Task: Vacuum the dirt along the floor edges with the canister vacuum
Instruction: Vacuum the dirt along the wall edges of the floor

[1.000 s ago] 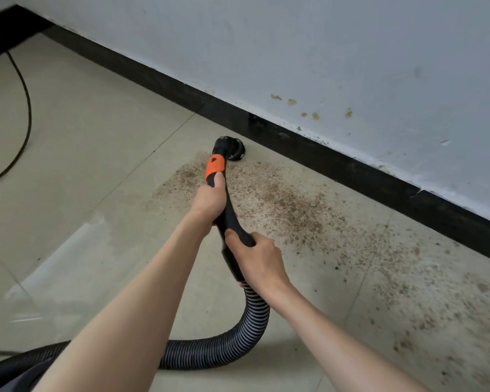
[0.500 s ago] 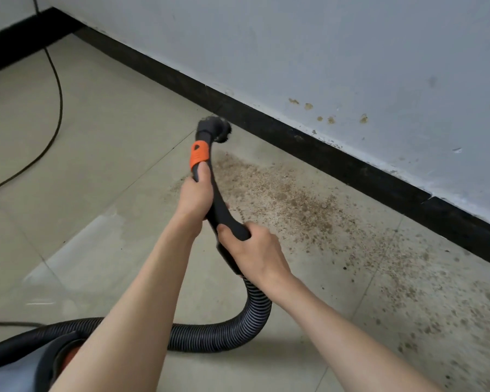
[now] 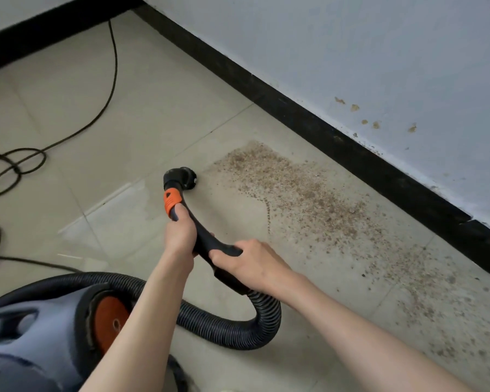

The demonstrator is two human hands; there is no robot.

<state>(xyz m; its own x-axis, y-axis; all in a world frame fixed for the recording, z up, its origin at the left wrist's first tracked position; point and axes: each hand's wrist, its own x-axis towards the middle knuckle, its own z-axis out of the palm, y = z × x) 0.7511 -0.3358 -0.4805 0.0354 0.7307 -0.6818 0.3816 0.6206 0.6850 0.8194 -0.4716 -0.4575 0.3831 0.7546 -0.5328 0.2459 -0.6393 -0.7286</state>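
Note:
Both of my hands hold the black curved vacuum handle (image 3: 201, 236). My left hand (image 3: 180, 232) grips it just below the orange collar (image 3: 171, 200). My right hand (image 3: 249, 260) grips its lower end, where the ribbed hose (image 3: 238, 332) joins. The round black nozzle (image 3: 186, 176) sits on the tile at the left rim of a band of brown dirt (image 3: 303, 199), which runs rightward along the black baseboard (image 3: 351, 154). The grey canister vacuum (image 3: 40, 335) with an orange disc lies at the lower left.
A black power cord (image 3: 111, 80) snakes over the tiles at the left and loops near the left edge. The pale wall (image 3: 379, 52) carries small brown spots. A second baseboard runs along the top left corner.
The nozzle has been drawn back from the baseboard to the dirt's left rim. The view has swung left, so the canister and the room corner show now.

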